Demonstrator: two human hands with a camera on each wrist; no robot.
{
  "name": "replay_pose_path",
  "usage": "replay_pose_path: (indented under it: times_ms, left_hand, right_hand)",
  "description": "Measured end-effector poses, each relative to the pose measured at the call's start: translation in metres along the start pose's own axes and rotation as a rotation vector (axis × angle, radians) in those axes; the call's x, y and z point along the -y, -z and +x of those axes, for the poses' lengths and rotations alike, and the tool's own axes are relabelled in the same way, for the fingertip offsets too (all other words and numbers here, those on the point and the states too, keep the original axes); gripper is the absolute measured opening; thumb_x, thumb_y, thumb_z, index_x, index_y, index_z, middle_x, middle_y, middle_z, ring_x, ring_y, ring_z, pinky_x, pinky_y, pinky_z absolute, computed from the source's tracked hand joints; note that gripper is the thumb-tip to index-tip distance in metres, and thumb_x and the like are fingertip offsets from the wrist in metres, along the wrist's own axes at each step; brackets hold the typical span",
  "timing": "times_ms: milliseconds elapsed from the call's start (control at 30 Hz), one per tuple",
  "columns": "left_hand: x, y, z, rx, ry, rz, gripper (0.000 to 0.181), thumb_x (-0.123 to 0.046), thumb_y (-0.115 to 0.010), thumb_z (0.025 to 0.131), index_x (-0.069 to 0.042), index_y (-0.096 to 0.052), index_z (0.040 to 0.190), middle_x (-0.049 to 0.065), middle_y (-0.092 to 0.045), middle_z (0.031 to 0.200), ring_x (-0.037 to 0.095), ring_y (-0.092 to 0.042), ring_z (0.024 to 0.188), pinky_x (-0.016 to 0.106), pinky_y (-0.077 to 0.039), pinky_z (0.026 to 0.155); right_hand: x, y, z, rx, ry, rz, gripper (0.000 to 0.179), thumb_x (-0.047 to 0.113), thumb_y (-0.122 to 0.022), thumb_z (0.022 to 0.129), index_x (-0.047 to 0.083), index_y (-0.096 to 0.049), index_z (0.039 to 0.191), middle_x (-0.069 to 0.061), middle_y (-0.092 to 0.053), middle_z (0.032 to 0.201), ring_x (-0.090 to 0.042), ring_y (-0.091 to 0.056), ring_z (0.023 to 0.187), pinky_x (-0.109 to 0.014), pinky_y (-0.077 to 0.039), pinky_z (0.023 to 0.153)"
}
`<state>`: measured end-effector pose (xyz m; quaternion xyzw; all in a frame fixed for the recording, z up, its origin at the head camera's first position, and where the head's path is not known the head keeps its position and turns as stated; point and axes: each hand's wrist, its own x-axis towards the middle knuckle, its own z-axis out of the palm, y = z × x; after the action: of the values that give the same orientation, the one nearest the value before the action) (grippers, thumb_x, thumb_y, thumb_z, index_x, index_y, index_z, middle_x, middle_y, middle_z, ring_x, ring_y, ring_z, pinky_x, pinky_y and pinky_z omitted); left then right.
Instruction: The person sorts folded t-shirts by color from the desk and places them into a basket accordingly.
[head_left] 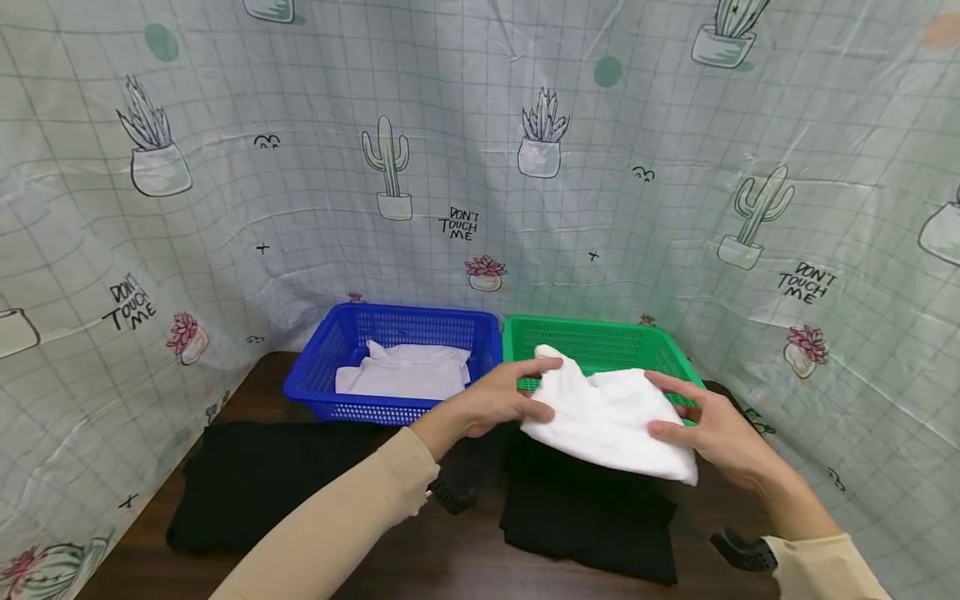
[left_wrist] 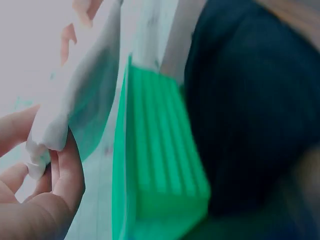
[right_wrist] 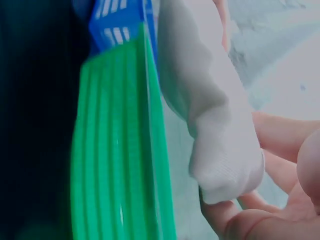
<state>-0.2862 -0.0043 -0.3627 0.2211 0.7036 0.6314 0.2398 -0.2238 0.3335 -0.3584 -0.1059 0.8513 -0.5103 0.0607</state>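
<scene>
Left hand [head_left: 495, 400] and right hand [head_left: 716, 429] pinch white cloth [head_left: 607, 417] by its sides, raised at green basket [head_left: 592, 323], hiding its near rim from the head view. Blue basket [head_left: 412, 309] with white clothing [head_left: 408, 372]: far left. Black cloth [head_left: 255, 483] near left; second black cloth [head_left: 592, 533] near right. White cloth folded, far edge dipped mid-length. Wrist views add green basket's ribbed near wall.

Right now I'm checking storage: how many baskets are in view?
2: a blue basket at left and a green basket beside it, partly behind the held white cloth.
</scene>
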Motion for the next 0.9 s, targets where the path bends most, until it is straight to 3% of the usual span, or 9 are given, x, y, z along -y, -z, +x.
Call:
replay_pose_path:
  times_ms: [167, 467, 600, 767, 900]
  left_hand:
    - [0.002, 0.054, -0.017, -0.069, 0.006, -0.003, 0.079, 0.006, -0.074, 0.094, -0.024, -0.047, 0.162, 0.012, -0.028, 0.171, 0.03, -0.063, 0.122, 0.041, -0.06, 0.094]
    - [0.006, 0.136, -0.055, -0.205, 0.022, 0.034, 0.081, 0.002, -0.072, 0.098, -0.028, -0.04, 0.166, 0.012, -0.022, 0.173, 0.039, -0.051, 0.141, 0.05, -0.052, 0.107]
    - [0.009, 0.163, -0.067, -0.247, 0.032, 0.041, 0.082, 0.003, -0.07, 0.099, -0.027, -0.036, 0.168, 0.011, -0.009, 0.177, 0.04, -0.045, 0.146, 0.051, -0.05, 0.108]
    - [0.015, 0.191, -0.076, -0.291, 0.036, 0.057, 0.078, -0.003, -0.068, 0.103, -0.025, -0.033, 0.169, 0.011, -0.003, 0.178, 0.036, -0.051, 0.135, 0.035, -0.057, 0.09]
    - [0.024, 0.209, -0.081, -0.313, 0.044, 0.065, 0.076, -0.004, -0.065, 0.105, -0.024, -0.03, 0.17, 0.011, -0.002, 0.179, 0.033, -0.05, 0.132, 0.03, -0.055, 0.085]
  right_hand:
    - [0.014, -0.038, 0.048, 0.023, 0.022, 0.082, 0.082, 0.019, -0.082, 0.096, 0.019, -0.038, 0.167, -0.019, -0.035, 0.165, -0.027, -0.066, 0.109, -0.041, -0.063, 0.077]
    - [0.043, -0.103, 0.121, 0.021, 0.068, 0.22, 0.078, 0.007, -0.078, 0.098, 0.022, -0.042, 0.165, -0.013, -0.036, 0.166, -0.03, -0.068, 0.114, -0.041, -0.063, 0.079]
    - [0.059, -0.128, 0.146, 0.028, 0.111, 0.213, 0.076, 0.005, -0.077, 0.097, 0.024, -0.045, 0.164, -0.011, -0.039, 0.165, -0.033, -0.068, 0.119, -0.042, -0.064, 0.079]
    - [0.068, -0.154, 0.174, 0.022, 0.142, 0.189, 0.075, 0.005, -0.078, 0.097, 0.025, -0.047, 0.162, -0.008, -0.038, 0.167, -0.04, -0.06, 0.133, -0.047, -0.062, 0.086]
    - [0.068, -0.173, 0.193, 0.01, 0.148, 0.157, 0.074, 0.006, -0.078, 0.097, 0.022, -0.047, 0.162, -0.009, -0.037, 0.169, -0.042, -0.052, 0.143, -0.05, -0.06, 0.095]
